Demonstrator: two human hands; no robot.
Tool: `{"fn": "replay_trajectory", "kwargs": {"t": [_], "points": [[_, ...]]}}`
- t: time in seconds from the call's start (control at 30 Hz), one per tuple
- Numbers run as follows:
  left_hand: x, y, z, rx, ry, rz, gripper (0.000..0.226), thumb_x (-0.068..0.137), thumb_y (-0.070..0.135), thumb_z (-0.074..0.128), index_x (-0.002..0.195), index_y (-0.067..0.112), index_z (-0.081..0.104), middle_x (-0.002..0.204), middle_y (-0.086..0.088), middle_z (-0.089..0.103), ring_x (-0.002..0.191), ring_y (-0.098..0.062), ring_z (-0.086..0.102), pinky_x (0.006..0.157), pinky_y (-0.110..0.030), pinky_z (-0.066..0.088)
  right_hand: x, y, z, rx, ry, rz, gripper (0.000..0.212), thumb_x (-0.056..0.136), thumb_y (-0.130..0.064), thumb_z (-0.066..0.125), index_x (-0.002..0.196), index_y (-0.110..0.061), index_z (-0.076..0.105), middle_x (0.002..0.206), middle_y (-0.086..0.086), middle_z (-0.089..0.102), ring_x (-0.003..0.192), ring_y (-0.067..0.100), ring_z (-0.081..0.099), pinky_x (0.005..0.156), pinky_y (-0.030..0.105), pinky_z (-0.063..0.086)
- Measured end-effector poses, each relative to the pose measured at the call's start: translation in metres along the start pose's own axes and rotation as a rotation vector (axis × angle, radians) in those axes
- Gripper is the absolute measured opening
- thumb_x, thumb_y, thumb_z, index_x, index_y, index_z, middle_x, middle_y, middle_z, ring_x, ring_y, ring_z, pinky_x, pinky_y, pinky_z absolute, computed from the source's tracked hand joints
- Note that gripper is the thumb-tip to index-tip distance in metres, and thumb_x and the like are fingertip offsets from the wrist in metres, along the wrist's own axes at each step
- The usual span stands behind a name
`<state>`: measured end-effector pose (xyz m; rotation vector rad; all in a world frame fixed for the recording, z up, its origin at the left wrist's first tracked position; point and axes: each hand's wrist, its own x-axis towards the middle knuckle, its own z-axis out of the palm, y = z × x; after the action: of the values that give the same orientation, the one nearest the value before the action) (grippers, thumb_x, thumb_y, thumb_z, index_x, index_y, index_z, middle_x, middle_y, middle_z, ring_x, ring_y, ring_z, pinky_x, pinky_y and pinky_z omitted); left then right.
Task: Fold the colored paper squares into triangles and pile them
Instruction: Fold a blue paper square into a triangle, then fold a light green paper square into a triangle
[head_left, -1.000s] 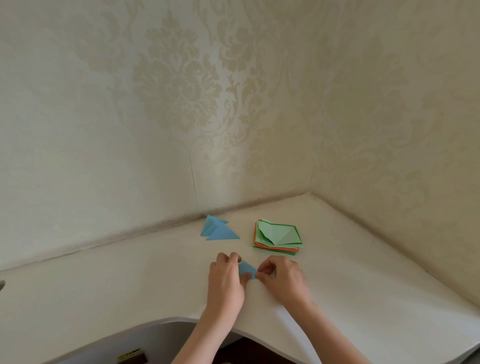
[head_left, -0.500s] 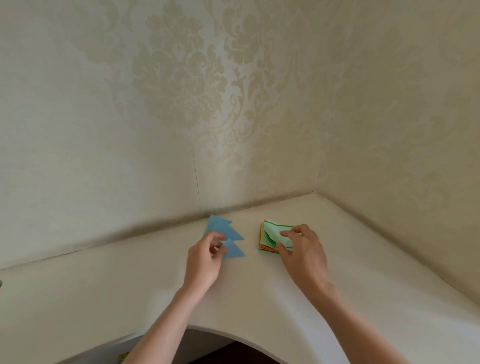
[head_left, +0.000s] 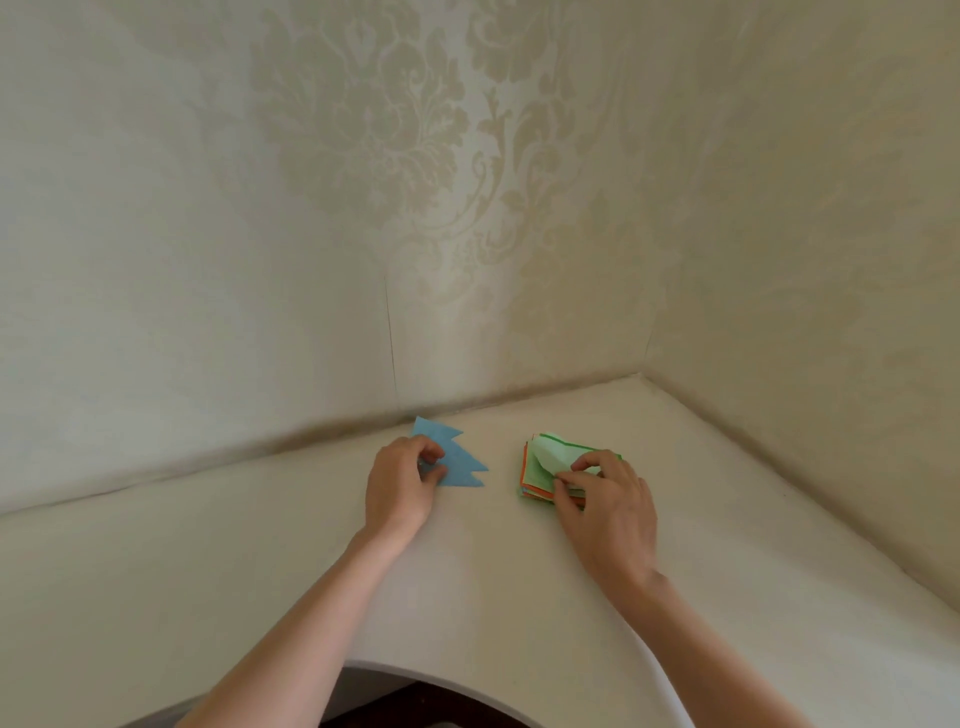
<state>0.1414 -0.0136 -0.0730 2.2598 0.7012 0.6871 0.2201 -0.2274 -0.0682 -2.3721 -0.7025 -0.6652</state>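
Folded blue paper triangles lie overlapped in a small pile near the back wall. My left hand rests on the pile's left side, its thumb and fingers curled and pinching the nearest blue triangle. To the right sits a stack of green and orange paper squares; its top green sheet is bent upward. My right hand lies over the stack's right half, thumb and forefinger pinching the top green sheet. The stack's right part is hidden under that hand.
The white table fits into a corner of patterned walls, which close it off at the back and right. Its front edge has a curved cut-out between my forearms.
My left hand carried the newly folded blue triangle from the table's front to the blue pile. My right hand left it and reached the green and orange stack, where it lifts the top sheet.
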Motion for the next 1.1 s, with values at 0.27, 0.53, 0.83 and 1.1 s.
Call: {"fn": "replay_trajectory", "kwargs": {"t": [0.27,0.53,0.83,1.1], "points": [[-0.014,0.004,-0.003,-0.041,0.096,0.077,0.016,0.080,0.017,0.074,0.094,0.021,0.065,0.093,0.009,0.054,0.094,-0.014,0.048,0.075,-0.021,0.036,-0.001,-0.002,-0.009,0.071,0.020,0.032,0.010,0.069,-0.021,0.084,0.069,-0.022,0.074,0.083,-0.008,0.064,0.076,0.021,0.058,0.064,0.033,0.045],[-0.052,0.021,-0.009,-0.096,0.087,0.365,0.023,0.075,0.014,0.080,0.090,0.021,0.064,0.093,0.012,0.057,0.087,0.000,0.048,0.074,-0.009,0.036,-0.020,-0.006,-0.042,0.147,0.210,-0.186,0.008,0.074,-0.017,0.081,0.073,-0.016,0.073,0.085,-0.003,0.063,0.073,0.022,0.055,0.063,0.037,0.043],[-0.094,0.020,-0.021,-0.041,-0.165,0.641,0.024,0.076,0.020,0.079,0.094,0.025,0.065,0.100,0.016,0.055,0.100,-0.002,0.051,0.088,-0.015,0.039,-0.067,-0.026,-0.029,0.190,-0.079,-0.395,0.011,0.072,-0.020,0.073,0.070,-0.020,0.063,0.080,-0.010,0.060,0.078,0.018,0.058,0.067,0.033,0.043],[-0.104,0.012,-0.025,-0.013,-0.251,0.504,0.001,0.087,0.022,0.068,0.086,0.022,0.069,0.084,0.018,0.061,0.086,0.000,0.051,0.076,-0.018,0.043,-0.065,-0.023,-0.018,0.398,-0.353,-0.169,0.012,0.077,-0.035,0.066,0.074,-0.025,0.069,0.079,-0.015,0.061,0.075,0.002,0.058,0.071,0.024,0.049]]}}
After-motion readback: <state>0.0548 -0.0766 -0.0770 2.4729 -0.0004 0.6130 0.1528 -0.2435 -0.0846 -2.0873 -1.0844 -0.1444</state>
